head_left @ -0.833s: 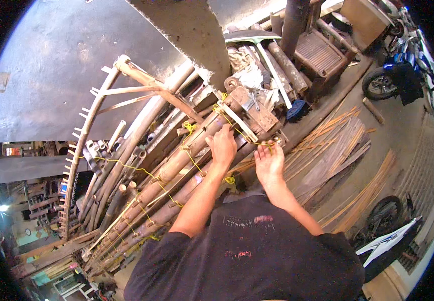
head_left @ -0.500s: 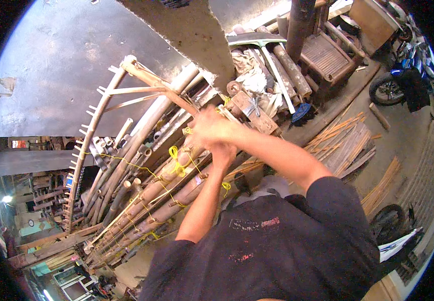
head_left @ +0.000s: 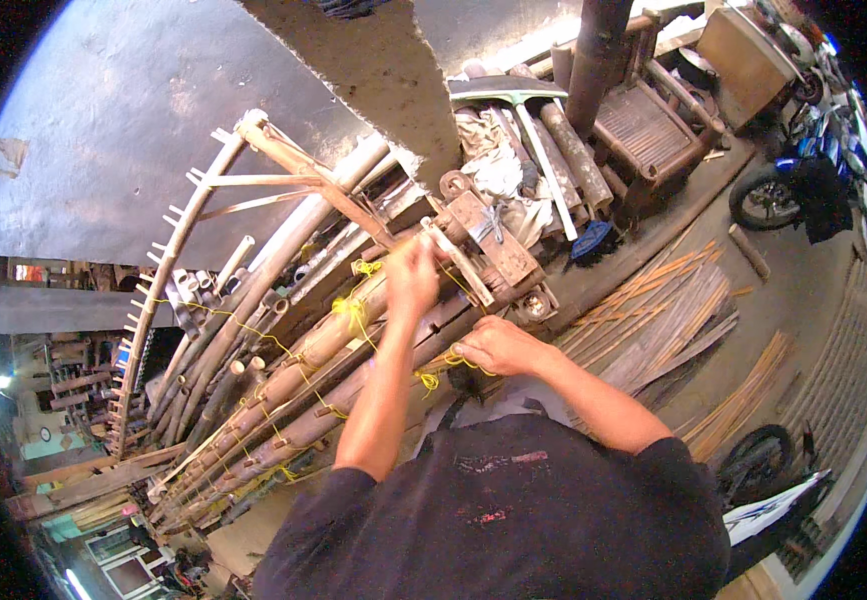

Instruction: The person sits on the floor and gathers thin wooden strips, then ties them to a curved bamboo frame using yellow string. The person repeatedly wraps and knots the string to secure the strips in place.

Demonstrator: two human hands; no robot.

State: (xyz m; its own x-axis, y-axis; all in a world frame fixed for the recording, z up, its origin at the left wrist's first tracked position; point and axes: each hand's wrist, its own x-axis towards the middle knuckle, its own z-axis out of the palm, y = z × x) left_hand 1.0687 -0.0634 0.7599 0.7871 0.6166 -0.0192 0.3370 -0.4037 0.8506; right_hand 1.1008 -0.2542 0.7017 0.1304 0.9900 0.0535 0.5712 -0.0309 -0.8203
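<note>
I see the right hand (head_left: 503, 347) with fingers curled closely around yellow cord (head_left: 454, 357) beside the bamboo pole (head_left: 325, 342); the left hand's (head_left: 412, 275) grip, blurred over the pole, I can't tell. Faded lettering marks the dark shirt (head_left: 493, 550).

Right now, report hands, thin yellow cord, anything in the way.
Left hand blurred, at thick brown bamboo pole. Right hand closed on thin yellow cord. Rough brown wooden block close beyond.
</note>
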